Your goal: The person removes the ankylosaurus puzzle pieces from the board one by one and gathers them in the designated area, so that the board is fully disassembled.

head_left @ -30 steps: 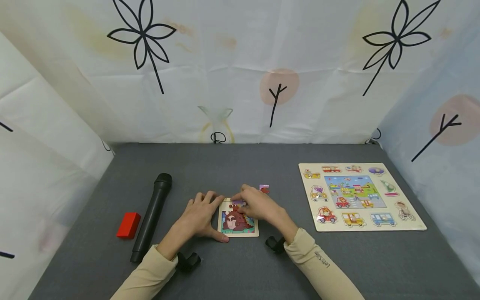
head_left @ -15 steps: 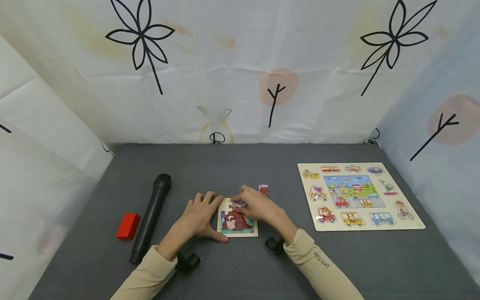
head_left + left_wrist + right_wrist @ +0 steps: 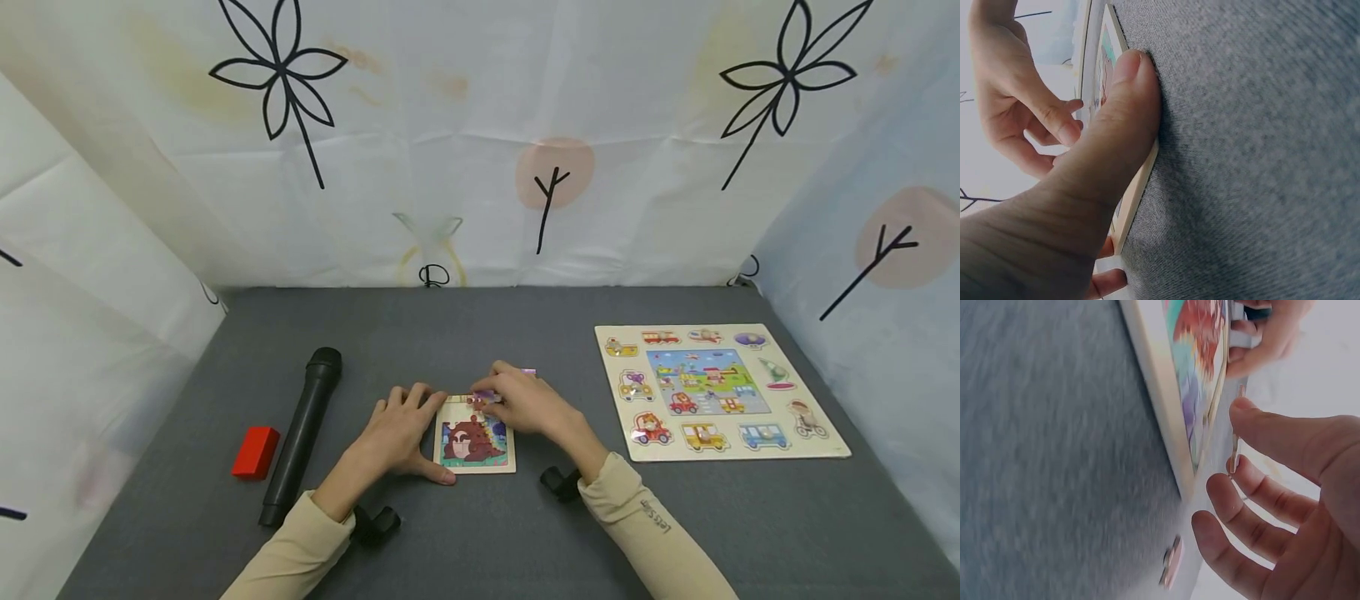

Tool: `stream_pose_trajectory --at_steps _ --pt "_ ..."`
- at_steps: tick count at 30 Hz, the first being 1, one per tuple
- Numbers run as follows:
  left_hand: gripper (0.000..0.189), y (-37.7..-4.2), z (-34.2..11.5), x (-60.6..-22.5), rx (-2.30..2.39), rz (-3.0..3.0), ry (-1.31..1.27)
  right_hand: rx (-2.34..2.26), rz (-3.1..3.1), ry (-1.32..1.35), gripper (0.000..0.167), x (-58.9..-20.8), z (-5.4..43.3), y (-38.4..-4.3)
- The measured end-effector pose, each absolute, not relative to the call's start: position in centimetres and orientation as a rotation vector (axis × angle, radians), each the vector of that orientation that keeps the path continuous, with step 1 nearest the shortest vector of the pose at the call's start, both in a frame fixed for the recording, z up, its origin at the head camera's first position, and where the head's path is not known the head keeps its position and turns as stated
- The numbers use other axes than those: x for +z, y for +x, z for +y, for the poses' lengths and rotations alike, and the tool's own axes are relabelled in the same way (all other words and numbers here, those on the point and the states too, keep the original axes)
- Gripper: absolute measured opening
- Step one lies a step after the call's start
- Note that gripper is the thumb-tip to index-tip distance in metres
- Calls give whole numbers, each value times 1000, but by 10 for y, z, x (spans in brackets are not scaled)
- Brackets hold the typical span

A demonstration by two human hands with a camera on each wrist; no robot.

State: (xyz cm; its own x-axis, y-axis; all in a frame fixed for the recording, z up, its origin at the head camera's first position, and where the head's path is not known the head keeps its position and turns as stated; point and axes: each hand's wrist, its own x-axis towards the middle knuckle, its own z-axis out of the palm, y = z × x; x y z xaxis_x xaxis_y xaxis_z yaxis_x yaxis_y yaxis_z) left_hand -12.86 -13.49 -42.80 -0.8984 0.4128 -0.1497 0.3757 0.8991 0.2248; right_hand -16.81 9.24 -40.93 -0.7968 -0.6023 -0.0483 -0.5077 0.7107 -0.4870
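Observation:
A small wooden jigsaw puzzle [image 3: 476,446] in a pale frame lies at the middle of the table, showing a reddish-brown animal. My left hand [image 3: 401,433] holds its left side, thumb at the near corner and fingers at the far one. Over the puzzle's far right part, my right hand [image 3: 528,402] pinches a thin puzzle piece [image 3: 1235,453] between thumb and fingers. The held piece stands on edge in the right wrist view, apart from the frame. Another loose piece [image 3: 1172,561] lies on the table beyond the puzzle, mostly hidden by my right hand in the head view.
A larger wooden vehicle puzzle board [image 3: 708,383] lies at the right. On the left are a black microphone [image 3: 303,433] and a red block [image 3: 257,452]. White printed cloth [image 3: 480,150] walls the grey table's far side and flanks.
My right hand has moved slightly right and away from me with the pinched piece, uncovering more of the puzzle's right side and covering most of the loose piece. My left hand has stayed put.

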Motion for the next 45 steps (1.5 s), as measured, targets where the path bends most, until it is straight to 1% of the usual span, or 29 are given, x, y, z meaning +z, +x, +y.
stream_pose_trajectory --at_steps 8,16,25,32,45 --pt "113 -128 -135 -428 298 2878 599 -672 2738 -865 30 -405 111 -174" --pt "113 -128 -135 -429 302 2890 621 -656 2793 -742 31 -403 141 -183" --pt "112 -127 -136 -429 324 2896 629 -625 2834 -695 30 -411 167 -192" --pt "112 -127 -136 -428 321 2892 629 -597 2857 -630 31 -415 175 -194" --pt "114 -128 -135 -429 302 2883 607 -591 2845 -606 34 -416 177 -195"
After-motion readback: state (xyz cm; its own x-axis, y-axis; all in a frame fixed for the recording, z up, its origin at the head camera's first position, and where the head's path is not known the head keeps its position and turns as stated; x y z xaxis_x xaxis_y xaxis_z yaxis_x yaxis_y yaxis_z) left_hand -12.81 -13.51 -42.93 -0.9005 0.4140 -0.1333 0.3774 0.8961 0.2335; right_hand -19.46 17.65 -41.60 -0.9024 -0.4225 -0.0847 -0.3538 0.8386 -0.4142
